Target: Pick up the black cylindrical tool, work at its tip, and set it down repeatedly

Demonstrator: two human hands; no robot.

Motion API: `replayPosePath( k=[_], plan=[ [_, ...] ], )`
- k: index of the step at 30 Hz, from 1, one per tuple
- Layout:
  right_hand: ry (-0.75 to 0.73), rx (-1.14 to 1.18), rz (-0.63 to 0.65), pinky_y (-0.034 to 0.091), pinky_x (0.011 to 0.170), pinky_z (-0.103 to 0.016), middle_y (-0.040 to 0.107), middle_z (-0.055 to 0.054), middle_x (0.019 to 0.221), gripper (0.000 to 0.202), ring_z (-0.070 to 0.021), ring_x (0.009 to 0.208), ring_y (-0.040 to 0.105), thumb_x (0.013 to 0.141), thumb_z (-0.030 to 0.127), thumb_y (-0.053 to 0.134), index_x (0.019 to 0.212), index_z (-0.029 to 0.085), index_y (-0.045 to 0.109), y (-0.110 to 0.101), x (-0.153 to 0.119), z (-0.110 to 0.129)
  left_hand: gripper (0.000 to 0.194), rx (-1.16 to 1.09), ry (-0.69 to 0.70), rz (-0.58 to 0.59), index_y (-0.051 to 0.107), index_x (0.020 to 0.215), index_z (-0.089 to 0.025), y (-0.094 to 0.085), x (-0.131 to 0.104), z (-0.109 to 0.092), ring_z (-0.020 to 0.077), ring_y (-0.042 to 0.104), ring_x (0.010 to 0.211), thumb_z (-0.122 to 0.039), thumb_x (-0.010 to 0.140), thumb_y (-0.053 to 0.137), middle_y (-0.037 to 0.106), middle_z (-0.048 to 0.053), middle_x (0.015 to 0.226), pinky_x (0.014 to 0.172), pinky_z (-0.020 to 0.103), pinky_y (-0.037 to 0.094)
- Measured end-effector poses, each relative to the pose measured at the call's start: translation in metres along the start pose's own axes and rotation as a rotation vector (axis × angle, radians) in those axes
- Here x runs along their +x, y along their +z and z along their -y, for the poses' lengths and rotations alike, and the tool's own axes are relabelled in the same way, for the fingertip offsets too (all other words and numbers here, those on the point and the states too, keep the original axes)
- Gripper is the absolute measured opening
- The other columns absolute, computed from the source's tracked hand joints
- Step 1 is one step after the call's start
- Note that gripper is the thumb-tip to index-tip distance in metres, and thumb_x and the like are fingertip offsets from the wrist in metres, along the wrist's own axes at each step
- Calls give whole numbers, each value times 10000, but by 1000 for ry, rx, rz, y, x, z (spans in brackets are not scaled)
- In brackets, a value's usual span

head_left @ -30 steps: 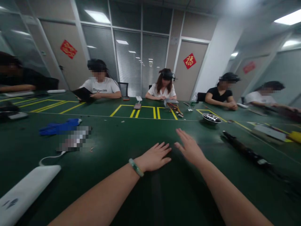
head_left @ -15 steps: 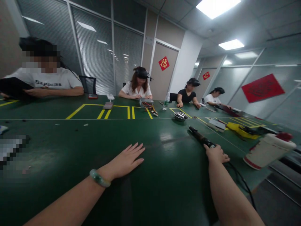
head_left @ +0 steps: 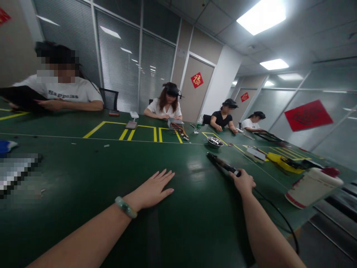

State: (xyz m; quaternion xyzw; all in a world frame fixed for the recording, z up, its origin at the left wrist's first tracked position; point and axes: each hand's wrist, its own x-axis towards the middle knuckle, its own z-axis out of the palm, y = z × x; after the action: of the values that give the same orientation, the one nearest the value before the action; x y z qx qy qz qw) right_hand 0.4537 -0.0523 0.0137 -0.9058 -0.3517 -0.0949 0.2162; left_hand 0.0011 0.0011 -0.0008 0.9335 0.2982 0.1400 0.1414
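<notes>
My left hand (head_left: 154, 188) lies palm down on the green table (head_left: 192, 219), fingers stretched out and nothing in them. A jade-coloured bangle (head_left: 126, 207) is round that wrist. On the right, my right hand (head_left: 243, 182) grips the rear end of a black electric screwdriver (head_left: 224, 165). Its slim tip points away and to the left, towards a shiny metal bowl (head_left: 215, 146) with dark small contents I cannot make out. A black cord (head_left: 279, 213) runs from behind my right hand down towards the table's right edge.
A white-and-red bucket (head_left: 312, 188) stands at the right edge. Beyond are a yellow tray (head_left: 283, 163), a white box (head_left: 255, 155), a water bottle (head_left: 198, 125) and a metal box with wires (head_left: 175, 123). A blurred-out flat object (head_left: 18, 173) lies left. Several people sit across the table.
My right hand has moved left with the screwdriver, and its tip has swung further left. The view has shifted slightly. My left hand stays flat on the table.
</notes>
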Motion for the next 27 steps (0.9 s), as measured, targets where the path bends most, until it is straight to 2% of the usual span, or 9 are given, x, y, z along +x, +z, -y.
replayPosePath(
  k=[4, 8, 11, 14, 17, 20, 23, 25, 27],
  plan=[
    [-358, 96, 118, 343, 889, -390, 635, -56, 1034, 450, -274, 1083, 501, 782, 507, 640, 1170, 283, 593, 10, -38, 63, 676, 58, 78, -102, 102, 1515, -294, -6, 1, -9, 220, 102, 1454, -565, 952, 361, 164, 10, 1573, 1173, 414, 81],
    [-716, 295, 275, 340, 898, -364, 630, -34, 1075, 402, -243, 1075, 510, 795, 422, 655, 1162, 273, 583, 22, -104, 138, 798, 175, 106, -273, 96, 1517, -255, -13, 2, -18, 240, 55, 1459, -452, 887, 544, 139, 26, 1581, 1178, 419, 79],
    [-819, 384, 389, 344, 909, -365, 628, -23, 1083, 411, -227, 1065, 517, 787, 401, 683, 1157, 261, 571, 30, -150, 187, 729, 224, 49, -328, 203, 1495, -253, -14, 1, -17, 238, 186, 1437, -324, 872, 573, 250, 43, 1553, 1168, 418, 146],
    [-893, 438, 452, 361, 922, -358, 618, -31, 1089, 409, -218, 1076, 516, 787, 357, 697, 1151, 230, 563, 30, -176, 215, 619, 221, -19, -325, 312, 1453, -252, -14, -1, -9, 223, 395, 1339, -273, 883, 553, 403, 62, 1478, 1125, 412, 258],
    [-954, 479, 384, 357, 979, -331, 547, -66, 1229, 508, -202, 1160, 479, 813, 340, 679, 1267, 211, 491, 14, -177, 210, 603, 205, -58, -332, 365, 1424, -262, -15, -1, -2, 223, 487, 1256, -310, 870, 597, 474, 64, 1425, 1061, 395, 349],
    [-914, 316, 277, 363, 987, -349, 521, -79, 1235, 464, -230, 1149, 493, 829, 393, 664, 1230, 213, 518, -12, -167, 183, 596, 203, -71, -332, 405, 1401, -295, -15, 0, 2, 235, 499, 1240, -378, 857, 633, 484, 54, 1416, 1040, 406, 368],
    [-800, 25, 392, 439, 817, -340, 568, -73, 1089, 316, -237, 958, 587, 809, 389, 687, 1054, 210, 597, -30, -160, 159, 539, 215, -78, -316, 429, 1384, -315, -14, 2, 2, 233, 495, 1239, -401, 881, 603, 494, 42, 1406, 1035, 412, 367],
    [-760, -90, 485, 437, 721, -307, 594, -58, 1001, 197, -216, 859, 614, 831, 325, 664, 984, 213, 611, -31, -158, 152, 488, 230, -87, -301, 441, 1375, -317, -15, 2, -1, 222, 507, 1219, -383, 909, 568, 518, 35, 1381, 1016, 398, 380],
    [-752, -118, 506, 420, 684, -297, 612, -53, 926, 91, -213, 819, 622, 863, 248, 609, 942, 204, 614, -26, -157, 151, 461, 247, -93, -282, 445, 1371, -315, -18, 2, -5, 212, 518, 1197, -359, 924, 548, 539, 27, 1355, 1004, 383, 387]
  ],
)
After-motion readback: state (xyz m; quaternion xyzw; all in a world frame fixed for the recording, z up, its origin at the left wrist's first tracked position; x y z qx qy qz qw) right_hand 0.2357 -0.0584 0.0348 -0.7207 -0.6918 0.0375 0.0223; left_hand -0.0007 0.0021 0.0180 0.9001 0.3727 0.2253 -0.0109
